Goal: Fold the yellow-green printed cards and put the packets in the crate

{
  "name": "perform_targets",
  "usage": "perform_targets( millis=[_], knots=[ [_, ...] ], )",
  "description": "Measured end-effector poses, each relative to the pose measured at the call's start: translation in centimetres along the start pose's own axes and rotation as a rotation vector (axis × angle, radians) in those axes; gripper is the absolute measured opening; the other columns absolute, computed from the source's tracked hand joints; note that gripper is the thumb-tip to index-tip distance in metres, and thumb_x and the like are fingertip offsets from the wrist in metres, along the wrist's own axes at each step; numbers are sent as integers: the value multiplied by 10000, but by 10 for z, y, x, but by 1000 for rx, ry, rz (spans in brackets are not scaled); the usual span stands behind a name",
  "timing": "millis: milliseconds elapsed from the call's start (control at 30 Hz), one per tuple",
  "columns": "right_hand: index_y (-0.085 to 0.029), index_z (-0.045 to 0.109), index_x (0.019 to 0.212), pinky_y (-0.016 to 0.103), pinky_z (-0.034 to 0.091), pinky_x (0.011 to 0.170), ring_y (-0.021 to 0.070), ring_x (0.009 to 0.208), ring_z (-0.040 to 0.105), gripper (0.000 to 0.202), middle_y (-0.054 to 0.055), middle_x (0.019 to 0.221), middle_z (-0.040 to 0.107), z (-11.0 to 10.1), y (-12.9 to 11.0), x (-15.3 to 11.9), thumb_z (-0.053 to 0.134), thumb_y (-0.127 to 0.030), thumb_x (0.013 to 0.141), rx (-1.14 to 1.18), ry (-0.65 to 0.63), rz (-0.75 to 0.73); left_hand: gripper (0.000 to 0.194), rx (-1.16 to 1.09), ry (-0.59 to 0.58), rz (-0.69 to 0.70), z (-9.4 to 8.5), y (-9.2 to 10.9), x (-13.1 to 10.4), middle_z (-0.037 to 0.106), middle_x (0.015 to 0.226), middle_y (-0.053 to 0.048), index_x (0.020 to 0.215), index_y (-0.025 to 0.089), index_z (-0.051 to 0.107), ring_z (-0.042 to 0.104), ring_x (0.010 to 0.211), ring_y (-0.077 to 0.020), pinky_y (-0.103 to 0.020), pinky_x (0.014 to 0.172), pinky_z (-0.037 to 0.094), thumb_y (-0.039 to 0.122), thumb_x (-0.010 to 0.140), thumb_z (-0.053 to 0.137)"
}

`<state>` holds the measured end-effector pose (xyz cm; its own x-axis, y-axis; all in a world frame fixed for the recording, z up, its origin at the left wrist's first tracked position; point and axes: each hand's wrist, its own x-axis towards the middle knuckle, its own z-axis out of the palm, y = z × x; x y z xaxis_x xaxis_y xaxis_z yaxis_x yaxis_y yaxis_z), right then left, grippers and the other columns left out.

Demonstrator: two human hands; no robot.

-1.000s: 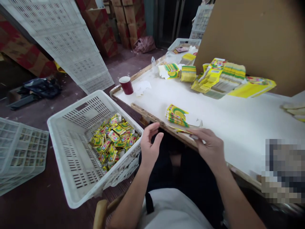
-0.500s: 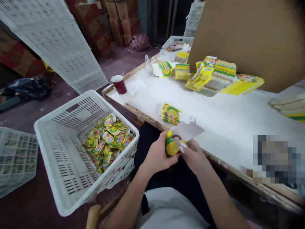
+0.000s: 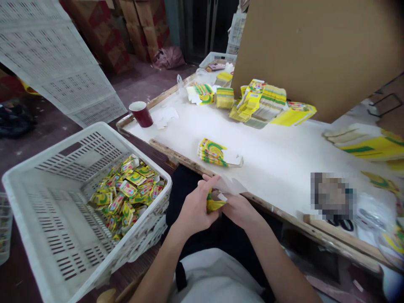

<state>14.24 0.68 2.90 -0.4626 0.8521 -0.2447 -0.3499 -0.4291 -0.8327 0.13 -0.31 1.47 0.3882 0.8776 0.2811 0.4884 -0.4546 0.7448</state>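
My left hand is closed round a small yellow-and-green cardboard carton, just above my lap at the table's edge. Pinching at the carton's right end is my right hand, its fingertips partly hidden. A pale grey card flap sticks out above my fingers; I cannot tell whether it belongs to the carton. On the white table in front of my hands lies a small stack of flat yellow-and-green cartons. To my left, a white plastic crate holds many small yellow-and-green packets.
A dark red mug stands at the table's left corner. Farther back are bundles of flat cartons before a large cardboard sheet. Scissors lie near the right edge. Stacked white crates rise at the left.
My view has swung to the right. Both hands have turned the carton, and my left fingers now cover more of it. The grey flap sits lower, over the table's edge.
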Motion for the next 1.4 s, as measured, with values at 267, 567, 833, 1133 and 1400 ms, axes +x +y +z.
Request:
perform_targets(
  millis=[267,567,833,1133,1400],
  knots=[
    [-303,414,1333,438,314,1060,243,1257,426,517,27,1382,446,-6,5,-11,518,-407,838,-276,26,-204,464,-125,2,-115,1,7,-1,558,922,-20,1054,233,419,580,796,-173,-285,694,459,143,631,589],
    [-256,482,1296,375,386,1025,200,1201,495,546,58,1295,536,-18,6,-9,455,-55,789,-900,335,-585,645,124,170,-196,8,-5,2,473,1165,-121,1232,184,335,507,1055,-262,-420,877,421,237,663,635],
    [-248,622,1150,381,403,991,253,1252,432,348,96,1373,438,-33,-10,-12,509,-160,833,-1164,135,-500,437,46,108,-157,-21,-6,5,577,1012,-36,1075,221,499,557,936,-185,-308,825,443,292,676,664],
    [-255,711,963,370,458,904,245,1070,573,252,74,1160,594,-32,-14,-7,670,-183,725,-970,128,-490,422,65,93,-143,-21,-4,4,596,986,-37,1067,217,526,564,920,-183,-303,808,444,286,672,660],
    [-255,376,1346,367,459,928,228,1157,512,671,83,1315,486,-22,-2,0,645,-200,734,-839,178,-464,451,31,127,-188,-24,-3,4,604,1011,-34,1079,214,526,582,906,-185,-308,803,459,307,661,668]
  ],
)
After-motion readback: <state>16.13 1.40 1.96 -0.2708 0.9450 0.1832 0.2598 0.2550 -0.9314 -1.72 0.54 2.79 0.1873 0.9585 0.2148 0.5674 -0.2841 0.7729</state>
